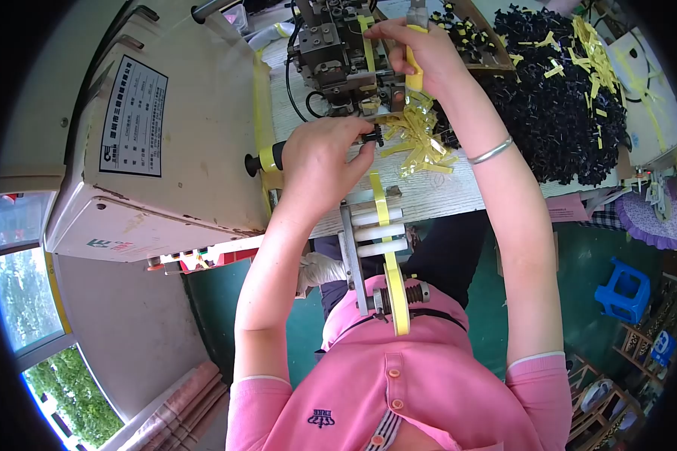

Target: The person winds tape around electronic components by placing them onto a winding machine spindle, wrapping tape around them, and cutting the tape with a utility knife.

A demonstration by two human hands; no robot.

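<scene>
My left hand (316, 161) is closed in a pinch at the front of the machine, its thumb and forefinger on a small black part (376, 135). Fingers curled around a yellow-handled utility knife (414, 69), my right hand (432, 56) is over the machine's right side. Its forefinger reaches to a strip of yellow tape (368, 46) on the metal machine (338, 52). Loose yellow tape scraps (421, 139) lie between the hands. Nearer my body, a yellow tape roll (397, 297) sits on a holder, its tape running over white rollers (377, 233).
A large heap of black parts (557, 113) with yellow scraps covers the right of the table. A tray (493, 64) of taped parts stands behind it. The beige machine housing (180, 113) borders the left. A blue stool (623, 289) stands on the green floor.
</scene>
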